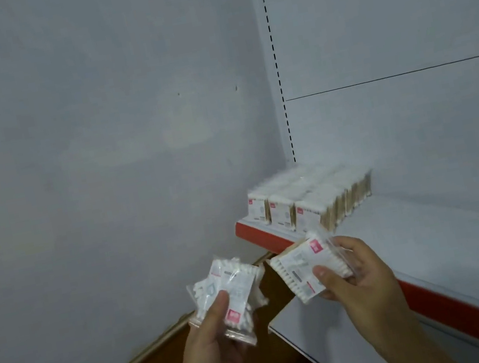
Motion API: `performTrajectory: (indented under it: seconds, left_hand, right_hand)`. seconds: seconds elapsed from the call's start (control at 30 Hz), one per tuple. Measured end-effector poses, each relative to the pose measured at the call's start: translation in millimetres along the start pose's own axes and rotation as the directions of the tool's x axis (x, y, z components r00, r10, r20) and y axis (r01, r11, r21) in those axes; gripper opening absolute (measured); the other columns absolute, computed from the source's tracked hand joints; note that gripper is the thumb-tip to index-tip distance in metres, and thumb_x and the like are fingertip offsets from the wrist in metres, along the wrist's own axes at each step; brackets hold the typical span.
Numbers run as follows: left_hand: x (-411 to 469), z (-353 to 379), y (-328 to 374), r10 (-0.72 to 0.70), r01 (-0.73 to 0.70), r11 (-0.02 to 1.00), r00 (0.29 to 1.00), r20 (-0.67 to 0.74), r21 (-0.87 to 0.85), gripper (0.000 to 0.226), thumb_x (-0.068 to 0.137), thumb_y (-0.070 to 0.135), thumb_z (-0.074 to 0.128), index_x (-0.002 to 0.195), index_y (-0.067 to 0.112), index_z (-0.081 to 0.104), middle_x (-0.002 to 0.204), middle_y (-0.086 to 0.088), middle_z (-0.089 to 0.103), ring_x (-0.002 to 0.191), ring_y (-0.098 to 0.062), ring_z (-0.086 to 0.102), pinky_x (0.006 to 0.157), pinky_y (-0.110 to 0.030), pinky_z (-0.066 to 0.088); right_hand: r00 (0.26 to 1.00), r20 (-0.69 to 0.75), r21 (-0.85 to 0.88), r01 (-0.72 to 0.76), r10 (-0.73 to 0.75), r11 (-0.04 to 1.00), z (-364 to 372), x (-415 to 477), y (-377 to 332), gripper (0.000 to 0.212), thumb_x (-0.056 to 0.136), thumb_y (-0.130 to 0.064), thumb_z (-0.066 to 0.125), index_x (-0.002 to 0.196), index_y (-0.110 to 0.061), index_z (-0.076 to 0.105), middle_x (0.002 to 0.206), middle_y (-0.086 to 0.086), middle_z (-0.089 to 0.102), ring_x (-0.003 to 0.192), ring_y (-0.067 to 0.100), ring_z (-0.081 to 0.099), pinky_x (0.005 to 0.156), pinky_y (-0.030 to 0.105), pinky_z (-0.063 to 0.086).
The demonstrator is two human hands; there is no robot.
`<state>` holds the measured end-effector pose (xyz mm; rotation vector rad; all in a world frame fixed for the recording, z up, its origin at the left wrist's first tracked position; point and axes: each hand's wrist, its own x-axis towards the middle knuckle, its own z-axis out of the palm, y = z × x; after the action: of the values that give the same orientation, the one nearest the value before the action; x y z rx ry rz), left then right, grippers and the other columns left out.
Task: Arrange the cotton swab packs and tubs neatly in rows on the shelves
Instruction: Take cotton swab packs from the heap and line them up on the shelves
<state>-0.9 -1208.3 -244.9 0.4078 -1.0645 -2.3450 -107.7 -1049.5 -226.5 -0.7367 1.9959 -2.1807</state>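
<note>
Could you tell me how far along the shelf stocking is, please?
Done: a block of packs stands in rows at the shelf's left end. In hand: the left hand grips one pack, the right hand a second pack. Left: both need placing; no tubs in view.

Dim, flat bluish light, soft motion blur, wide-angle bending at edges

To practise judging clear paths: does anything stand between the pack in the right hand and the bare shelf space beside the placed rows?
Nothing visible does. The right hand holds its pack just before the shelf, whose surface right of the placed rows is bare. The left hand holds another pack aside.
</note>
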Motion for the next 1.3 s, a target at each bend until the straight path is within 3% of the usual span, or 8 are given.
performTrajectory:
  seconds: [0.07,0.17,0.43,0.53,0.63,0.83,1.1,1.3]
  left_hand:
    - [38.1,-11.5,14.8,0.027,-0.027,1.000,0.999,0.046,-0.003,0.049,0.075,0.017,0.062,0.124,0.008,0.059,0.112,-0.014,0.071,0.085,-0.023,0.073,0.058,-0.027,0.059]
    - [99.4,-31.5,23.2,-0.009,0.003,0.998,0.995,0.100,0.056,0.048,0.077,0.020,0.061,0.124,0.011,0.058,0.113,-0.012,0.070,0.093,-0.025,0.072,0.059,-0.025,0.057]
    - [277.5,-79.5,52.4,-0.108,0.078,0.987,0.969,0.223,0.138,0.048,0.072,0.019,0.065,0.118,0.004,0.061,0.102,-0.020,0.072,0.076,-0.030,0.069,0.052,-0.030,0.056]
    - [324.4,-77.6,60.8,-0.164,0.141,0.985,0.948,0.274,0.102,0.040,0.070,0.016,0.064,0.107,0.004,0.064,0.087,-0.013,0.074,0.067,-0.022,0.070,0.045,-0.025,0.054]
    - [358.6,-67.8,63.7,-0.196,0.181,0.981,0.924,0.328,0.075,0.043,0.071,0.017,0.063,0.112,0.005,0.063,0.095,-0.013,0.075,0.076,-0.020,0.072,0.059,-0.029,0.060]
    - [379.1,-58.8,60.4,-0.302,0.301,0.951,0.869,0.391,0.066,0.051,0.071,0.015,0.062,0.120,0.002,0.059,0.095,-0.011,0.075,0.068,-0.016,0.072,0.048,-0.024,0.056]
    - [385.3,-47.9,65.6,-0.324,0.343,0.939,0.847,0.422,0.032,0.042,0.069,0.015,0.063,0.111,0.009,0.061,0.088,-0.007,0.076,0.071,-0.017,0.073,0.049,-0.026,0.055]
    - [386.4,-38.0,62.5,-0.323,0.336,0.940,0.834,0.448,0.052,0.047,0.070,0.016,0.064,0.116,0.006,0.060,0.093,-0.009,0.075,0.076,-0.019,0.073,0.055,-0.028,0.058]
  right_hand:
    - [0.995,-0.030,-0.237,0.083,-0.093,0.968,21.0,32.4,7.7,0.028,0.084,-0.012,0.071,0.107,-0.024,0.061,0.103,-0.009,0.068,0.089,0.009,0.069,0.067,0.021,0.056]
    - [0.957,-0.045,-0.647,0.190,-0.286,0.738,46.9,90.6,9.8,0.040,0.086,-0.024,0.070,0.123,-0.017,0.059,0.114,-0.005,0.062,0.097,0.008,0.057,0.078,0.020,0.046]
    - [0.964,-0.049,-0.923,0.056,-0.262,0.380,126.3,229.6,24.3,0.039,0.083,-0.032,0.070,0.119,-0.026,0.057,0.092,-0.003,0.057,0.089,0.017,0.052,0.073,0.026,0.032]
    - [0.987,-0.041,-0.970,-0.001,-0.157,0.245,143.5,259.7,35.2,0.044,0.083,-0.042,0.068,0.124,-0.030,0.055,0.098,0.001,0.051,0.097,0.022,0.052,0.081,0.029,0.038]
    - [0.992,0.022,-0.994,0.035,-0.121,0.107,151.3,272.7,40.3,0.044,0.082,-0.042,0.070,0.122,-0.026,0.060,0.106,0.004,0.060,0.105,0.023,0.051,0.087,0.032,0.038]
    - [0.977,0.167,-0.972,0.140,-0.136,-0.188,148.6,277.9,45.7,0.045,0.063,-0.032,0.086,0.101,-0.014,0.068,0.101,0.006,0.065,0.090,0.029,0.060,0.072,0.041,0.050]
    - [0.966,0.253,-0.939,0.235,-0.044,-0.250,153.8,272.9,45.1,0.063,0.073,-0.041,0.070,0.130,-0.024,0.050,0.112,0.004,0.059,0.097,0.023,0.056,0.076,0.038,0.049]
    - [0.973,0.222,-0.923,0.187,-0.066,-0.337,155.4,275.2,55.8,0.069,0.058,-0.047,0.082,0.117,-0.022,0.056,0.105,0.005,0.059,0.092,0.025,0.056,0.074,0.039,0.047]
